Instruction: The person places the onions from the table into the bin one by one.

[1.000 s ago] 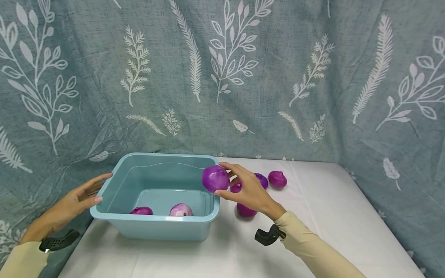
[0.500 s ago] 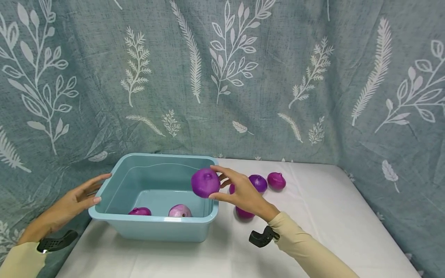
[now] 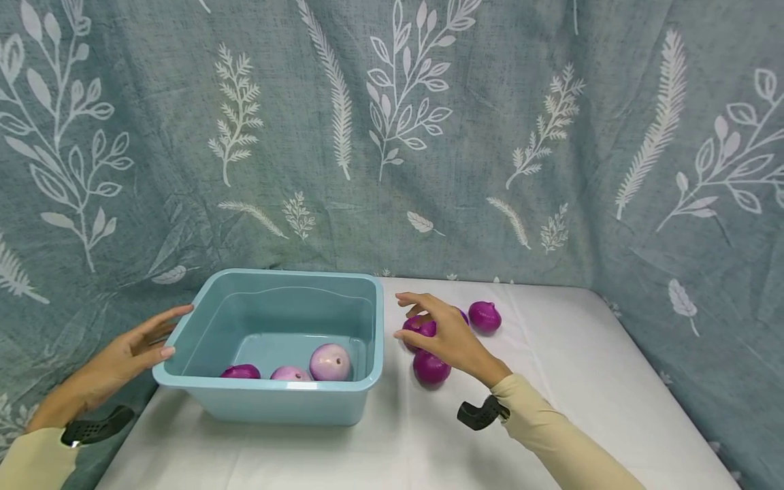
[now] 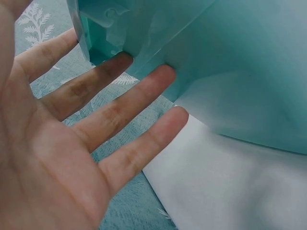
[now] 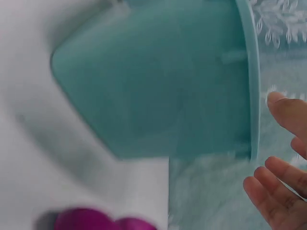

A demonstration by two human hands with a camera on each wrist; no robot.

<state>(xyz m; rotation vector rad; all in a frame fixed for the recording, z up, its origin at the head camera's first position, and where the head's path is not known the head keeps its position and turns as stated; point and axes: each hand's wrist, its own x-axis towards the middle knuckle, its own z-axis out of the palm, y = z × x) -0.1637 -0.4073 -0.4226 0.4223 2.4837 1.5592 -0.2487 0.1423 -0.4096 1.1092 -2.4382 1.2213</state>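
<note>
A teal plastic tub (image 3: 263, 401) stands on the white table with three onions in it: a dark one (image 3: 241, 371) at the left, a pale one (image 3: 290, 373) and a larger pale one (image 3: 329, 362). My left hand (image 3: 131, 350) touches the tub's left rim with its fingers extended, as the left wrist view (image 4: 110, 115) also has it. My right hand (image 3: 450, 337) is just right of the tub, holding nothing, fingers and thumb apart. Beneath and beside it lie purple onions, one in front (image 3: 431, 368) and one behind the fingers (image 3: 419, 331).
Another purple onion (image 3: 484, 318) lies farther back on the table (image 3: 551, 395), with one more mostly hidden behind the right hand. A teal leaf-patterned cloth (image 3: 392, 224) hangs behind and around the table.
My right hand has let go of the onion, which now lies in the tub, and has moved right, out over the table's onions. The left hand stays at the rim.
</note>
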